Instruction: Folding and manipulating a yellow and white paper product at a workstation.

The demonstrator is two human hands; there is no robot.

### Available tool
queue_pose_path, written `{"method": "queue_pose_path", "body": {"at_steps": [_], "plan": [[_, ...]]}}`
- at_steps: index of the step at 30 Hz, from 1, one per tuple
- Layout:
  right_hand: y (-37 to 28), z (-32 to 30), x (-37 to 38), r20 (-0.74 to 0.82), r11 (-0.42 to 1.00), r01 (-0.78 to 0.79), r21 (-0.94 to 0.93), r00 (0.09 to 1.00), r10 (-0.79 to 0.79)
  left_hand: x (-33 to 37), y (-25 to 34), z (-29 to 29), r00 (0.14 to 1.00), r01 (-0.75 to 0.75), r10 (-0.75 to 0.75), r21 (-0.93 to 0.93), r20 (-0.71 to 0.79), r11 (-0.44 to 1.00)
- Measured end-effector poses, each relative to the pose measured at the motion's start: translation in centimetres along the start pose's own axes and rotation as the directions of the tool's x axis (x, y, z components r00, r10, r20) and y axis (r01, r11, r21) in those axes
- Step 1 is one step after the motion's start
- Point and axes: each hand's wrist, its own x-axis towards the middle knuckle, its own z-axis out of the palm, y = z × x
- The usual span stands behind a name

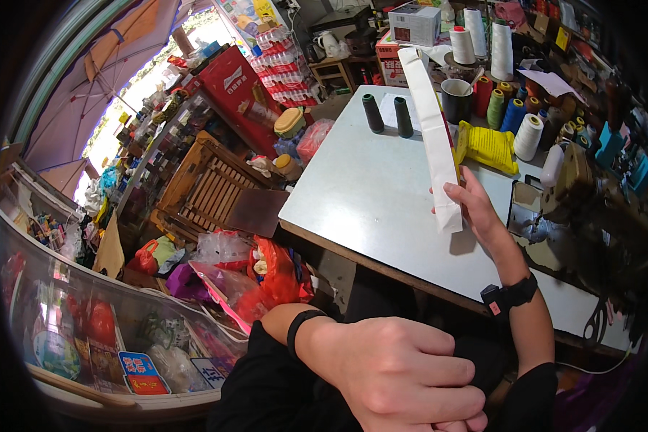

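Note:
My right hand (475, 207) is closed around the lower part of a long, narrow white strip (432, 129), with the thumb across its front. The strip is creased and stands tilted above the table, and a little red and yellow shows along its edge. In the foreground my left hand (410, 374) is curled into a fist, its knuckles up, over my lap; whatever it may hold is hidden. Two dark green thread cones (372, 114) stand on the white tabletop (360, 194). Right of the strip lies a bright yellow wound bundle (488, 147).
A dark mug (456, 101) and several coloured thread spools (515, 115) crowd the table's back right. The sewing machine (572, 183) stands at the right, with scissors (596, 320) near the edge. On the left are a wooden slatted chair (201, 191), plastic bags (277, 270) and a glass case (72, 317).

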Motion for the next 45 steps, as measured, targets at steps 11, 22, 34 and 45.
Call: {"method": "queue_pose_path", "body": {"at_steps": [11,22,34,45], "plan": [[0.4,0.0,0.1,0.012,1.000,0.005,0.020,1.000,-0.005,0.4,0.7,2.2,0.987,0.013,-0.007,0.035,-0.158,0.999],[0.1,0.0,0.0,0.017,1.000,0.007,0.015,1.000,-0.007,0.0,0.3,0.1,0.994,0.107,-0.108,-0.024,-0.014,0.994],[-0.1,0.2,-0.1,-0.011,1.000,-0.025,-0.018,1.000,0.025,0.1,-0.5,-0.1,1.000,0.003,-0.003,0.074,0.009,0.997],[-0.3,0.3,-0.2,-0.002,1.000,-0.006,0.020,1.000,0.006,0.6,0.2,2.2,0.975,0.022,0.015,0.162,-0.221,0.987]]}}
